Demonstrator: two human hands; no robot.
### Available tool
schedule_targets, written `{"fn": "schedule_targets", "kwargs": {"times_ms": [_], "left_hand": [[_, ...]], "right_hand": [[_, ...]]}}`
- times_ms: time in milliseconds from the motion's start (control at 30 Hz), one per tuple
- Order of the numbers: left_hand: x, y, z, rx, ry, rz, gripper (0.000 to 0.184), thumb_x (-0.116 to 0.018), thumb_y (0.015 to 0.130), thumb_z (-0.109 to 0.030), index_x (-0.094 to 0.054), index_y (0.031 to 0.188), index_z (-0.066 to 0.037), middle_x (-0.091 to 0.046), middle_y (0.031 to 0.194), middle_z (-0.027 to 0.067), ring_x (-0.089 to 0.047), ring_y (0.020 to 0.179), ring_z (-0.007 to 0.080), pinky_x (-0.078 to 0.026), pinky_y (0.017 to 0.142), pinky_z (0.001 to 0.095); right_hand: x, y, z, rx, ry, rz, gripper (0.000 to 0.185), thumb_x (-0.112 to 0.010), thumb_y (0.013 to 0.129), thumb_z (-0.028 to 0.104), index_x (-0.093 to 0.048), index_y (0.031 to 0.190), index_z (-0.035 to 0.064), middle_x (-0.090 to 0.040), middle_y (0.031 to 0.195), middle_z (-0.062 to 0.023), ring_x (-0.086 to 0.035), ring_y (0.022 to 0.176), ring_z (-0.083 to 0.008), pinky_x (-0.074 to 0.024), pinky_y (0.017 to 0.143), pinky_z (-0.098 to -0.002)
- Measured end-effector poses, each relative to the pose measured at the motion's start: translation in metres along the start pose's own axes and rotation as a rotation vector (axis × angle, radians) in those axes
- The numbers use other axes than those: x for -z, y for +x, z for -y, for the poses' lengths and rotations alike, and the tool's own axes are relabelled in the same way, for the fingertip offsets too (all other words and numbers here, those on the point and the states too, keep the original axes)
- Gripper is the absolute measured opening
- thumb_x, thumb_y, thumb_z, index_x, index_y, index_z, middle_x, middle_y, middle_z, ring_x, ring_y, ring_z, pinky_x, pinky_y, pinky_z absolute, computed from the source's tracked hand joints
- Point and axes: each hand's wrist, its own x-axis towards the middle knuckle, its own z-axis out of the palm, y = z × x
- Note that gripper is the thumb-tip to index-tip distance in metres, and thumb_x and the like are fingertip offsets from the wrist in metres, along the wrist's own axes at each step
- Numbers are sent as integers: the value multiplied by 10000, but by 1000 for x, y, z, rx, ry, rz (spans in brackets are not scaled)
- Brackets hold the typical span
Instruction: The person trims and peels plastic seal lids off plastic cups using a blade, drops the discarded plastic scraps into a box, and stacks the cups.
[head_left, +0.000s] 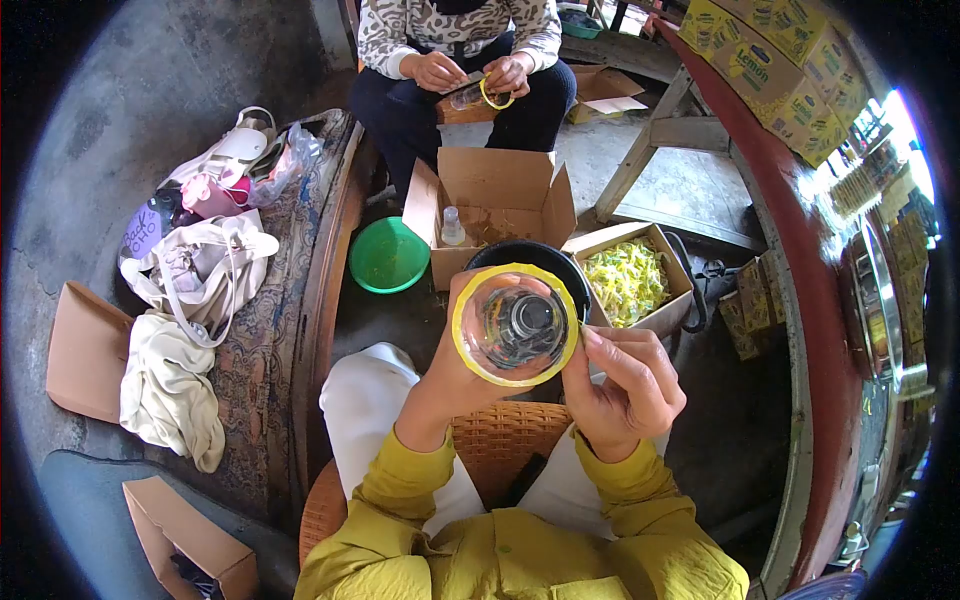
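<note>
A clear plastic cup-like piece [490, 330] with a yellow band round its wide rim faces me, in the middle of the view. My left hand [440, 375] is wrapped round its left side. At the right edge of the rim, my right hand [622, 385] pinches the yellow band between thumb and forefinger. Just behind the piece is a black round container [573, 272], partly hidden. An open cardboard box [495, 178] with a clear bottle [452, 226] stands beyond it. Yellow and green scraps [626, 282] fill a box to the right.
A green basin [389, 256] lies left of the boxes. Across from me a seated person [460, 30] holds a similar yellow-rimmed piece [496, 92]. Bags [205, 265] and cloth [172, 385] lie on a bench at left. A red-edged counter [765, 200] runs along the right.
</note>
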Motion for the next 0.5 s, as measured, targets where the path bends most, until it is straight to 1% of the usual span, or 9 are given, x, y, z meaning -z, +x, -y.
{"fn": "schedule_targets", "kwargs": {"times_ms": [100,200,433,500], "left_hand": [[3,2,-4,-1,84,34,722,-747,579,17,-309,1147,-60,-470,1094,102,-494,1023,198,-401,879,318],[2,-2,3,37,-155,-55,710,-740,585,16,-310,1146,-56,-469,1093,102,-491,1024,196,-396,885,315],[4,-4,1,73,-89,6,712,-744,581,10,-314,1145,-59,-470,1088,104,-487,1034,199,-389,895,312],[3,-3,-1,71,-74,24,716,-745,579,8,-314,1146,-58,-471,1087,103,-485,1037,198,-388,895,311]], "right_hand": [[-2,-1,-1,-5,20,0,225,-685,586,-99,-622,775,6,-587,617,-71,-610,567,-186,-484,499,-229],[-5,-4,-2,-28,28,19,229,-679,592,-104,-620,785,4,-587,617,-74,-604,560,-184,-482,500,-232],[-3,-3,-2,-90,0,24,229,-672,590,-109,-613,785,-2,-596,633,-82,-600,564,-189,-486,513,-245],[-3,-1,-6,-115,84,20,225,-679,581,-110,-609,769,-8,-600,644,-95,-591,557,-173,-468,498,-236]]}}
